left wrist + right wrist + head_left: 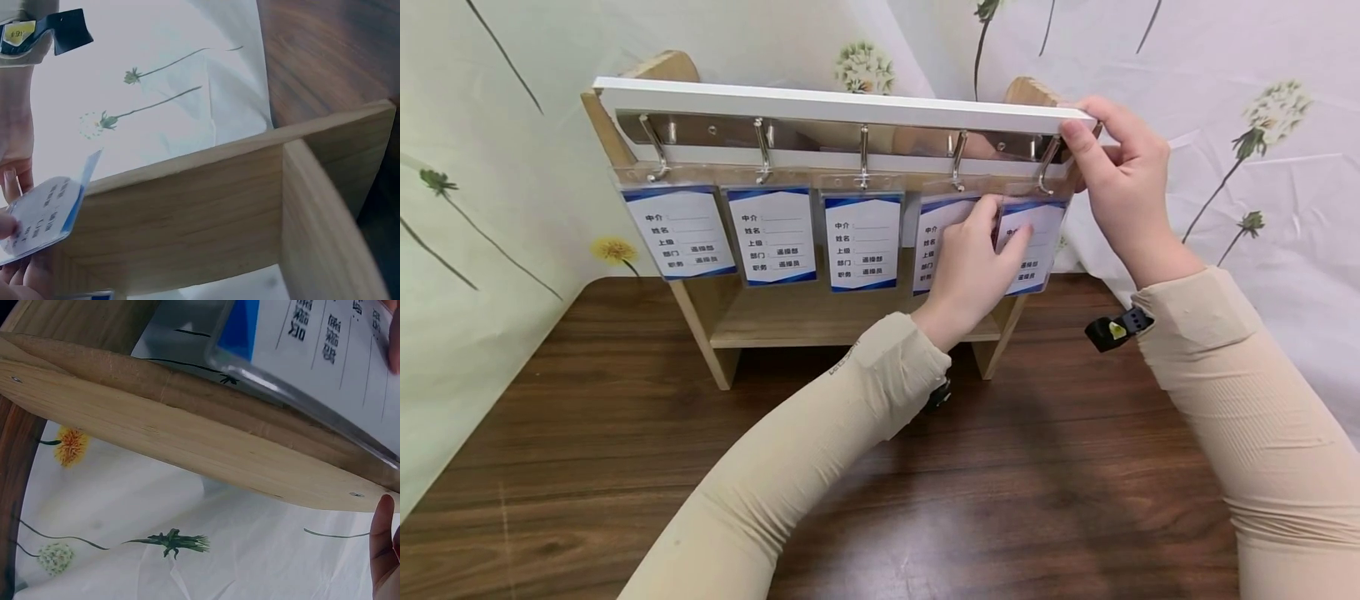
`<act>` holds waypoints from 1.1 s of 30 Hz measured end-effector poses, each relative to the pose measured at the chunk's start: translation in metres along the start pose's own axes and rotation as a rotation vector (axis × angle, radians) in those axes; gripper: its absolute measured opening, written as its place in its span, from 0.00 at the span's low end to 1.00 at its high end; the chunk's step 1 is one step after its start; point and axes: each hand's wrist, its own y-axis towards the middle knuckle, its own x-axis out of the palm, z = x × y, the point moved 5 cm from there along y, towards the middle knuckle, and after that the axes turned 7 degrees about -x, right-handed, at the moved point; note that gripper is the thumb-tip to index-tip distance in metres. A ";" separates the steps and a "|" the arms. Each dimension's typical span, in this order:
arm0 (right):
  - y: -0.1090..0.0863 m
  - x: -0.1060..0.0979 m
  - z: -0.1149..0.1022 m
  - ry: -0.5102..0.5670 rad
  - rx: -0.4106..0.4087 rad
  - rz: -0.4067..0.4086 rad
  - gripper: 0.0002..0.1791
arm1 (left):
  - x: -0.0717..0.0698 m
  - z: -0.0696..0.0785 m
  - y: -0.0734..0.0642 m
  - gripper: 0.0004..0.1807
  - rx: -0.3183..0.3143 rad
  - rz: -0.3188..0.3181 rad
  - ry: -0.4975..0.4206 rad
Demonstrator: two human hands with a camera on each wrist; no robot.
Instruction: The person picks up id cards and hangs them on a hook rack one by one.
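My left hand pinches the rightmost name badge, a clear holder with a white and blue card, thumb in front and fingers behind. In the left wrist view that badge tilts between the fingers. My right hand grips the right end of the white hook board, its thumb on the front edge. The metal hook rail runs along this board, and several badges hang below its hooks. Beside the left hand, the neighbouring badge is partly covered by it.
The hook board sits on a wooden stand with side panels and a lower shelf. Under it is a dark wood table. A white cloth with printed flowers hangs behind. More badges hang to the left.
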 end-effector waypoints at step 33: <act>-0.001 0.001 -0.001 0.005 0.037 0.017 0.07 | 0.008 -0.063 -0.049 0.12 -0.222 -0.169 -0.502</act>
